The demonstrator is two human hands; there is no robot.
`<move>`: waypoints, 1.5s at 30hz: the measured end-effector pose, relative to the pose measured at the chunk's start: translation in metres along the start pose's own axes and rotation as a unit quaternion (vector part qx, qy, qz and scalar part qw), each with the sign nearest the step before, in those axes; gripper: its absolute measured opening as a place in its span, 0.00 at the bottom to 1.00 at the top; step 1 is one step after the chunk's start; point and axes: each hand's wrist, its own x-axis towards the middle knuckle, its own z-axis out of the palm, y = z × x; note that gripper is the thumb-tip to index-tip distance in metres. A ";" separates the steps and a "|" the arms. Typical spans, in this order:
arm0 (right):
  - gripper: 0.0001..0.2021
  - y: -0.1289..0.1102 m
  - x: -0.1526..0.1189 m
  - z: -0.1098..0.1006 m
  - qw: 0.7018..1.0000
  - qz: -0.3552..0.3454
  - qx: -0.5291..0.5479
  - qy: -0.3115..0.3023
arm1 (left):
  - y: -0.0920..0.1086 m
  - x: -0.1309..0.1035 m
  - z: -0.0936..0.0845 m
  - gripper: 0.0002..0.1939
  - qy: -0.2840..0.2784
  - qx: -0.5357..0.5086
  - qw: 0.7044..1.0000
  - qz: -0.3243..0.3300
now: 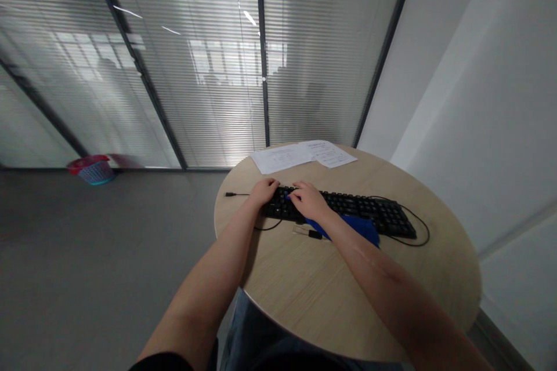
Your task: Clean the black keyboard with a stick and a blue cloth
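A black keyboard (pixel 348 204) lies on the round table, its right end angled toward me. My left hand (pixel 264 191) is closed around the keyboard's left end. Over the left part of the keys, my right hand (pixel 310 200) is closed, with a small blue object (pixel 288 196) at its fingertips; its kind is too small to make out. A blue cloth (pixel 361 228) lies along the keyboard's near edge, partly hidden under my right forearm. Close by on the table is a small tool with a black handle and a clear or wire end (pixel 314 234).
The light wood table (pixel 296 290) has a rounded edge near my legs. Printed sheets (pixel 282 157) lie at its far side. A black cable (pixel 426 232) loops past the keyboard's right end; a plug (pixel 230 194) lies at left. A red and blue basket (pixel 96 171) stands on the floor.
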 end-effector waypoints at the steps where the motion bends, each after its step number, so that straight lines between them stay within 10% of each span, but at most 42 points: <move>1: 0.13 0.000 0.000 0.000 1.000 -0.004 0.006 0.003 | -0.001 0.000 0.000 0.20 -0.001 -0.002 1.000 0.001; 45: 0.12 0.000 -0.005 -0.003 0.999 0.035 -0.028 0.025 | -0.012 0.009 0.008 0.17 -0.001 -0.005 1.000 0.022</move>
